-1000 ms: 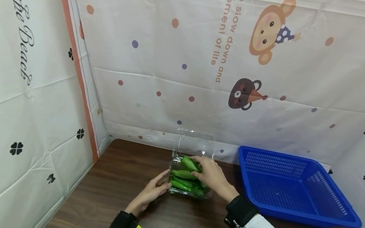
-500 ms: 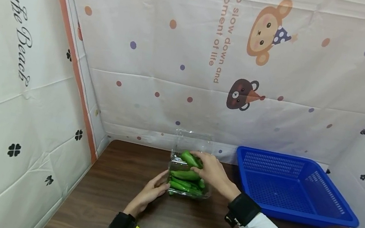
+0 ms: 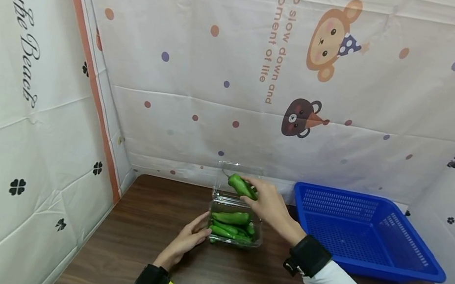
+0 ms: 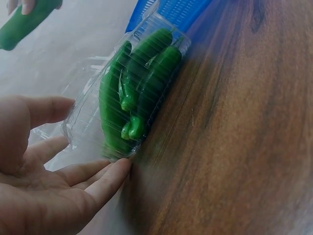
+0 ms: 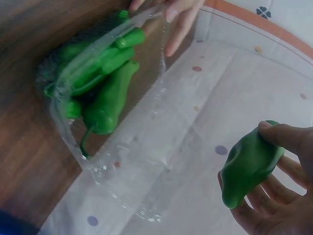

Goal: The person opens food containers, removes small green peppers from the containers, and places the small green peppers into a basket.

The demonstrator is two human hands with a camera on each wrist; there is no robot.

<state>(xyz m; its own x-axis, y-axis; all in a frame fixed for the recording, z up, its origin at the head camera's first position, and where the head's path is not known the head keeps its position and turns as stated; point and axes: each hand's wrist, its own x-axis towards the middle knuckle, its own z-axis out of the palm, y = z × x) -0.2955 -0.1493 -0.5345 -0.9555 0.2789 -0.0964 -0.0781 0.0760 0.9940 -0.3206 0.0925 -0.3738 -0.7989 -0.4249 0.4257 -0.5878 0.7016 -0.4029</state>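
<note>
My right hand (image 3: 270, 203) holds a green pepper (image 3: 242, 186) between thumb and fingers, above the hinge side of a clear plastic clamshell box (image 3: 258, 242). In the right wrist view, the held pepper (image 5: 250, 164) hangs apart from the box. Several other green peppers (image 3: 231, 217) lie in the box, whose transparent lid (image 3: 228, 167) stands raised at the back. My left hand (image 3: 186, 240) rests against the left side of the box; its fingers look fairly straight and touch the plastic in the left wrist view, without curling round it.
A blue perforated plastic basket (image 3: 351, 266) stands to the right of the box. Both sit on a dark wood-grain table (image 3: 141, 237). Printed white cloth (image 3: 201, 83) hangs behind the table and along its sides.
My right hand has lifted the green pepper up out of the box and back toward the lid. My left hand has stayed at the box's left side.
</note>
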